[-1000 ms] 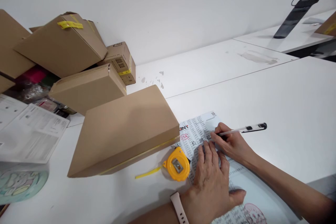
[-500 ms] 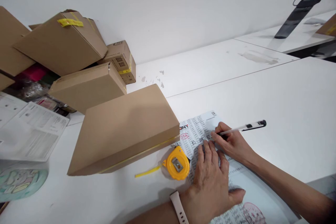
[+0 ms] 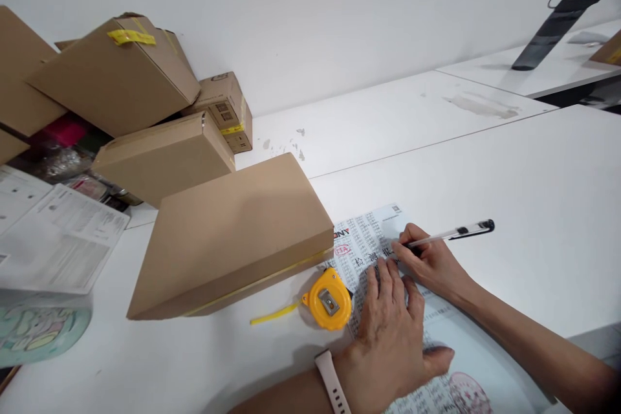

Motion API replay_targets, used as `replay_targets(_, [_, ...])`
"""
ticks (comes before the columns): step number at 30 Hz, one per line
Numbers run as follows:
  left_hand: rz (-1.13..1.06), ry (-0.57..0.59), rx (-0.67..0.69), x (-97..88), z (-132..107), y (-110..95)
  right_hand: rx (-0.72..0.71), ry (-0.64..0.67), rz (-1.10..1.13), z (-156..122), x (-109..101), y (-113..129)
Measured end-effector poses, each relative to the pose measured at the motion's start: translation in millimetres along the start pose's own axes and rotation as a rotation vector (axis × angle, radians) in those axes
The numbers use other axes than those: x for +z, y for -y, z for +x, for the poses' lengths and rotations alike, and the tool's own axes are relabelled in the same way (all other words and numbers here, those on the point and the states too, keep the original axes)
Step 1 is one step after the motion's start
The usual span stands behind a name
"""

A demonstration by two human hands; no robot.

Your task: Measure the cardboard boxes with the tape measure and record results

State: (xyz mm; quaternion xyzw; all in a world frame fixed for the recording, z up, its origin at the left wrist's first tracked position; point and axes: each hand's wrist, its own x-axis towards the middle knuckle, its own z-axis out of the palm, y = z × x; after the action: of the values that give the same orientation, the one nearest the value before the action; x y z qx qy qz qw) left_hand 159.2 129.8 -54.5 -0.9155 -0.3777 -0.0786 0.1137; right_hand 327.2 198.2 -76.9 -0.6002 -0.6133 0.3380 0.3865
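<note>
A printed sheet of paper with dense text and red stamps lies on the white table. My left hand rests flat on it, fingers stretched out, a pale watch band on the wrist. My right hand is closed on a clear pen with a black cap, its tip on the paper's upper part. A yellow tape measure with a short length of tape pulled out sits just left of my left hand. A flat brown cardboard box lies left of the paper.
More cardboard boxes are piled at the back left against the wall. Printed leaflets and a round patterned object lie at the left edge. A black stand leans on a far table at the upper right.
Both hands stay in place on the paper; the pen has shifted very slightly. The view has drifted a little.
</note>
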Motion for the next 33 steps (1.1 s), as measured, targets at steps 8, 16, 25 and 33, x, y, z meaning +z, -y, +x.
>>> replay_targets(8, [-0.004,0.016,-0.004,-0.1,0.4,0.3,0.015,-0.019,0.001,-1.1,-1.0,1.8])
replay_targets(16, [-0.019,0.023,0.001,-0.2,0.6,0.4,0.018,-0.024,0.013,0.2,-0.3,3.8])
replay_targets(25, [-0.019,0.035,-0.003,2.2,-0.8,-1.7,0.016,-0.025,-0.022,-0.8,-2.1,5.4])
replay_targets(33, [-0.029,0.021,-0.004,3.8,-1.1,-2.4,0.009,-0.047,-0.034,0.0,-2.1,5.6])
